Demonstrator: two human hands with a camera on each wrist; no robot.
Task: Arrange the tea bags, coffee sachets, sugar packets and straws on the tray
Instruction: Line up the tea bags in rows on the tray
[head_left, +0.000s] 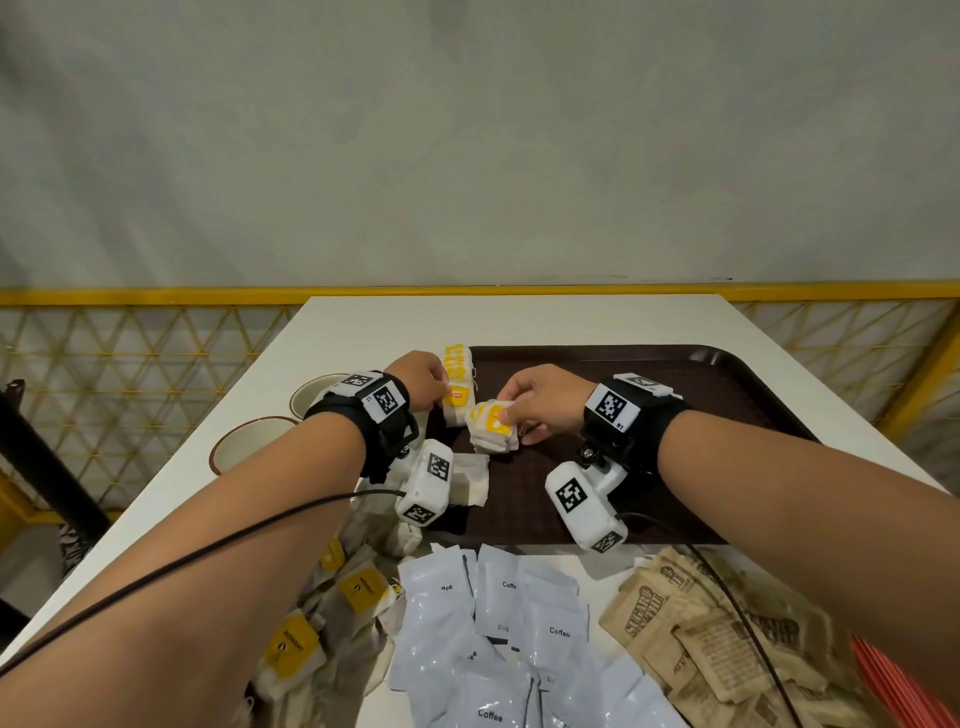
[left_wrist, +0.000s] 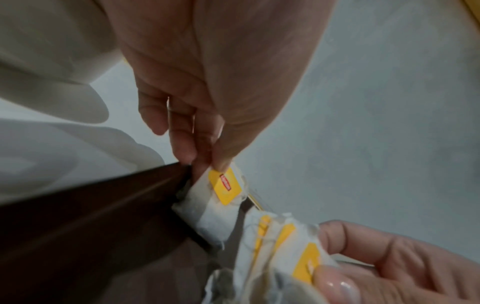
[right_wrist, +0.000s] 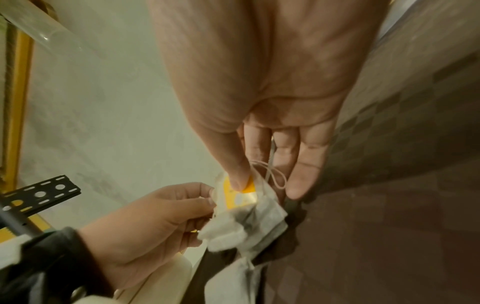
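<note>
A dark brown tray (head_left: 649, 415) lies on the white table. Along its far left edge stands a row of tea bags (head_left: 458, 376) with yellow tags. My left hand (head_left: 441, 387) pinches the nearest tea bag (left_wrist: 223, 187) of that row between thumb and fingers. Just right of it, my right hand (head_left: 506, 415) pinches a small stack of tea bags (head_left: 491, 426), thumb pressed on the top yellow tag (right_wrist: 242, 190), low over the tray. A string loop hangs by the right hand's fingers (right_wrist: 303, 181).
Near me on the table lie loose tea bags (head_left: 337, 613), white coffee sachets (head_left: 498, 623), brown sugar packets (head_left: 701, 634) and red straws (head_left: 893, 686). Two paper cups (head_left: 249, 441) stand left of the tray. A yellow mesh railing (head_left: 130, 332) rings the table.
</note>
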